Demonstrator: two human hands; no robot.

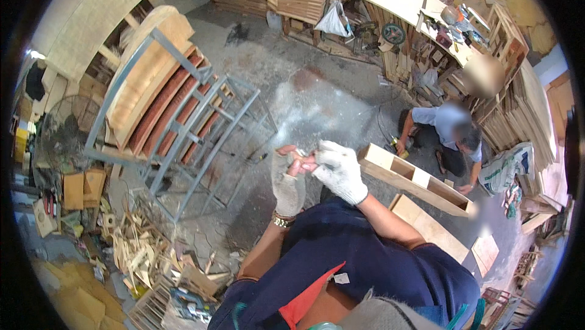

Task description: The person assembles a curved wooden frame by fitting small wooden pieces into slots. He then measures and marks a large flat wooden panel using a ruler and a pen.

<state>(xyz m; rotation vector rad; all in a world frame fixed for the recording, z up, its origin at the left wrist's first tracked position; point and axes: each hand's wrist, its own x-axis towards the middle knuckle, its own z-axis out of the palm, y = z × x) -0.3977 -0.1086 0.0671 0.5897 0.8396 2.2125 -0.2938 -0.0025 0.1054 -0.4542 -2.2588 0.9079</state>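
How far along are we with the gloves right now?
Done: the right hand already wears a full white glove. In hand: it is pinching at the left hand, whose grey glove leaves the fingertips bare. Left: the long wooden box lies beside the crouching person; neither of the wearer's hands touches it.

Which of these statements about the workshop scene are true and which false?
1. The right hand wears a white glove. True.
2. The left hand wears a full glove covering the fingertips. False: its grey glove is fingerless and the fingers are bare.
3. The two hands are far apart. False: they meet around something small, too small to tell what.
4. Another person crouches by a long wooden box on the floor. True.
5. A metal rack holding curved wooden panels stands to the left. True.
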